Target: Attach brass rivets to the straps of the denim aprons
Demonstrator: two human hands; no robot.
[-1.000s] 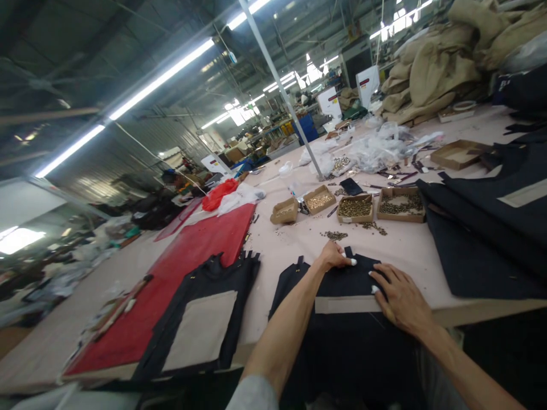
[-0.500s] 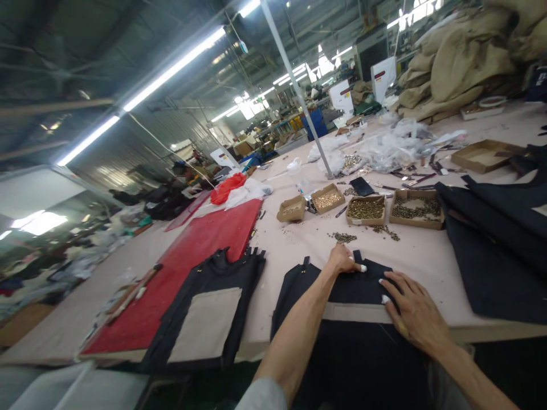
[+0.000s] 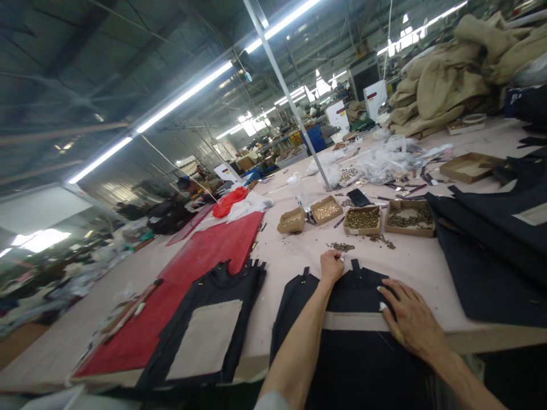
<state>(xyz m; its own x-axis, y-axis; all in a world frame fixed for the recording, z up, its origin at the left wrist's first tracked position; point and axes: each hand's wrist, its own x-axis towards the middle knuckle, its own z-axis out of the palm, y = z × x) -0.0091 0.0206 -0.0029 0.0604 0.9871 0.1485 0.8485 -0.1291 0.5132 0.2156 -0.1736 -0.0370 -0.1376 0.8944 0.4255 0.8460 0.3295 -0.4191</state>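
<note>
Before me a black apron-like cloth piece (image 3: 354, 293) with a beige band (image 3: 356, 321) lies over the table's near edge. A short black tab (image 3: 355, 265) sticks up from its top edge. My left hand (image 3: 332, 265) is just past that edge, fingers curled together, close by a loose pile of small metal fasteners (image 3: 342, 247); whether something is between the fingertips is hidden. My right hand (image 3: 408, 310) lies spread on the cloth's right side, holding nothing. White wrapping covers some fingertips on both hands.
Cardboard trays of metal fasteners (image 3: 362, 230) stand beyond my hands. Another black piece with a beige pocket (image 3: 209, 339) lies left, beside a red sheet (image 3: 205, 250). More black cloth (image 3: 482, 256) is at right. A metal pole (image 3: 294, 105) rises behind the trays.
My left hand has left the cloth near the tab and moved up and left toward the loose fasteners, its fingers curling in. My right hand stays on the cloth. The view has shifted slightly.
</note>
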